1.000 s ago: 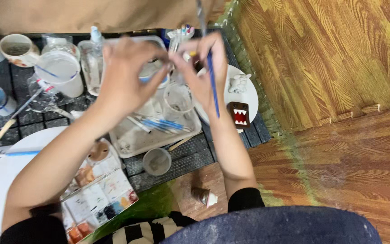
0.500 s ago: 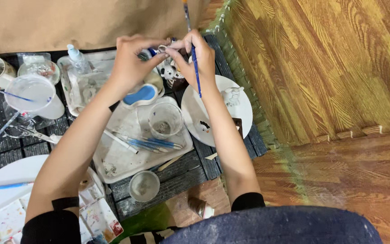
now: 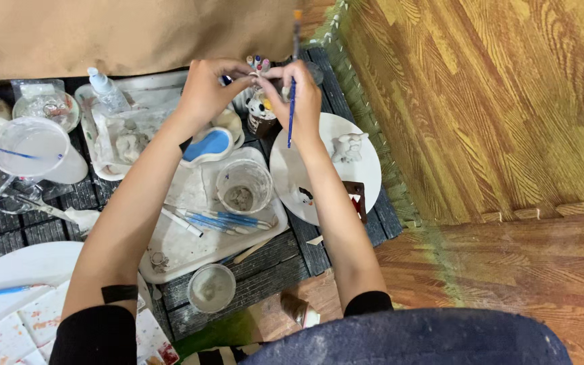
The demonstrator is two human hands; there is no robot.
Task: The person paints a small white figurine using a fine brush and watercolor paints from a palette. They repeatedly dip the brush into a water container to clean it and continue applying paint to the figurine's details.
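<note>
**A:** Which way does your paintbrush point?

**B:** Its long axis runs nearly straight away from you, up and down in the head view; the blue handle end points back toward your body, ending over the white round plate; the far end, with an orange part near the tip, rises past your knuckles toward the tan wall.

**A:** And how do your hands stand?

**B:** Your right hand is closed on the brush, pinching it partway along its length; your left hand is curled, its fingertips meeting the right hand's; both are together above a cluster of paint pens and a small painted figurine; I cannot tell what small thing your left fingers grip, if anything.

**A:** What lies about them?

**B:** Just below your left wrist sits a blue heart-shaped dish; nearer to you, a clear cup stands on a white tray beside several blue-handled brushes; a small white animal figure rests on the round plate, to the right of your right forearm.
</note>
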